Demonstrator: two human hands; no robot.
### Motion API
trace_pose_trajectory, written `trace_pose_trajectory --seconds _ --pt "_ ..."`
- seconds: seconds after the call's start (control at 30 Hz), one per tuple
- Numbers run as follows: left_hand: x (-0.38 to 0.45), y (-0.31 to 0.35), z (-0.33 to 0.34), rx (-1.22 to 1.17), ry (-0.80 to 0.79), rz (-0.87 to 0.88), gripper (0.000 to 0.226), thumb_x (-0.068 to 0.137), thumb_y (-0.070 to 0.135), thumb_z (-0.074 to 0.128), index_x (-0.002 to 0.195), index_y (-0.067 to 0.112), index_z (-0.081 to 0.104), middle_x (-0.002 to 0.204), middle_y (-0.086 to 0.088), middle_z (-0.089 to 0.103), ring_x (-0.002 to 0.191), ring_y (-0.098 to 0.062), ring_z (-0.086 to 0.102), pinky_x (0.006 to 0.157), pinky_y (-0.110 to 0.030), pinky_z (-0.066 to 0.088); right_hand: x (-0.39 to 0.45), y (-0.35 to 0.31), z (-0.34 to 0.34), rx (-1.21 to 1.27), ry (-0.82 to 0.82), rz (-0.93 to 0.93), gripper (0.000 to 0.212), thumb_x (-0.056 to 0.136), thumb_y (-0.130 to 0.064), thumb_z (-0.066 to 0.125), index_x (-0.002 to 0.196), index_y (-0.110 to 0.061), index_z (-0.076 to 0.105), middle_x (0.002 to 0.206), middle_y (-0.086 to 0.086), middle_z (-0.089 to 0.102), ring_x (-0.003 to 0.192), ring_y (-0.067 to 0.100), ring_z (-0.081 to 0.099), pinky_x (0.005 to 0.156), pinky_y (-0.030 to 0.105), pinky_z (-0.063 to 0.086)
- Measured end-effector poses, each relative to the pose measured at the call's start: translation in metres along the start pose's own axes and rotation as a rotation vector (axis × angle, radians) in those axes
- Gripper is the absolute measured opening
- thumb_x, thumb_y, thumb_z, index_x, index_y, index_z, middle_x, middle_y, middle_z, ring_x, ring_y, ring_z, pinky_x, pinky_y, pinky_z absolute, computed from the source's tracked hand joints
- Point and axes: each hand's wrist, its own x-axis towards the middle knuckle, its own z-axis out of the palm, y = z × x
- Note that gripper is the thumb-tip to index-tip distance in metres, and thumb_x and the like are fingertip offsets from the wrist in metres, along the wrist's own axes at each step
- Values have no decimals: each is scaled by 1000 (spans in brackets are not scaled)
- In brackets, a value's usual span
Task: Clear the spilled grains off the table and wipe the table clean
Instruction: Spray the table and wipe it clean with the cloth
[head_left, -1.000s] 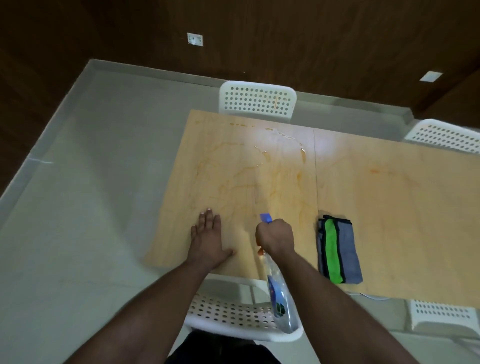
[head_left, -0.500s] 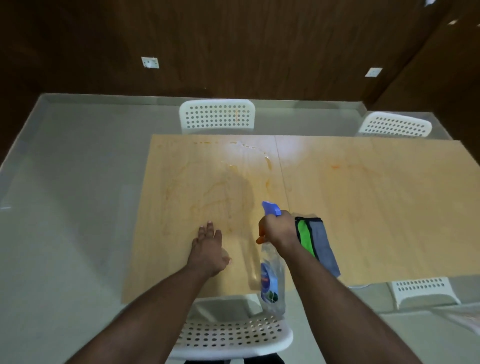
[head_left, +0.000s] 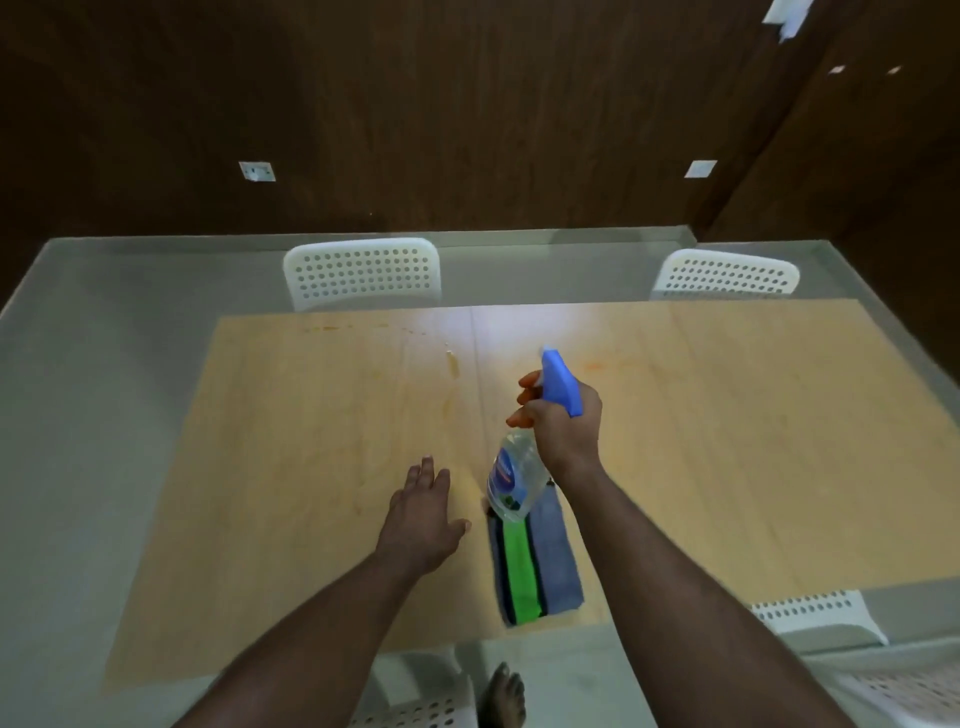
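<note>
A folded cloth (head_left: 537, 561) is laid on the table (head_left: 311, 441) near its front edge (right of centre); two chairs (head_left: 363, 273) are set behind the table.

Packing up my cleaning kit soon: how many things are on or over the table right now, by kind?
Spray bottle: 1, held by the right hand
Folded cloth: 1, lying on the table
Total: 2
</note>
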Motion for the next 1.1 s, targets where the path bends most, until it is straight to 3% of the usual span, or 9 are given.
trace_pose_trajectory --seconds 0.13,0.33,0.47,0.53,0.63,0.77,0.87,0.97,1.1 --pt "16 46 13 -3 5 51 87 100 52 61 166 15 19 176 -13 1 162 -30 6 128 -45 24 36 1 -50 27 85 -33 25 66 9 56 81 -7 69 77 5 65 64 23 63 62 43 63" --pt "27 100 41 66 -31 141 87 103 50 57 168 14 11 176 -11 -3 163 -29 1 130 -45 17 70 33 -102 -105 193 -98 26 80 12 64 97 -6 70 91 5 69 76 11 66 66 31 60" --pt "25 121 61 113 -47 189 88 104 49 54 169 16 5 176 -9 -7 163 -28 -5 132 -46 7 77 53 -123 -204 187 -183 26 79 -5 66 102 -16 69 92 -2 69 84 22 69 75 46 64" --pt "21 125 69 136 -26 189 87 105 48 52 169 15 3 176 -9 -8 163 -28 -7 132 -46 3 78 55 -128 -264 146 -242 27 81 -6 68 105 -18 68 92 -2 69 82 21 69 77 45 64" --pt "17 132 81 153 17 170 85 107 46 48 168 14 -1 176 -10 -10 162 -28 -9 132 -44 -2 77 57 -135 -367 73 -269 33 86 -6 73 116 -18 66 95 2 69 82 21 68 78 32 61" --pt "13 129 96 151 78 175 77 108 39 33 168 15 -8 175 -9 -17 161 -26 -17 132 -44 -6 71 66 -140 -373 73 -204 46 82 -10 77 126 -21 65 95 -3 68 82 12 63 71 7 45" --pt "8 128 110 124 120 198 71 103 42 11 167 19 -12 174 -6 -21 160 -23 -23 132 -46 -4 58 86 -149 -339 77 -139 64 79 -16 82 138 -24 59 114 -11 70 100 2 65 82 12 50" --pt "6 126 124 73 136 170 74 100 53 0 164 22 -19 170 -5 -29 158 -22 -29 132 -46 -4 34 119 -153 -396 140 6 83 79 -30 88 151 -22 48 139 -7 64 126 7 60 100 27 51" --pt "8 129 139 73 222 120 77 105 55 11 165 18 -19 173 -8 -24 159 -22 -24 131 -47 -2 -18 161 -152 -575 140 179 63 88 -32 79 143 -11 55 129 5 68 119 23 64 99 33 49"
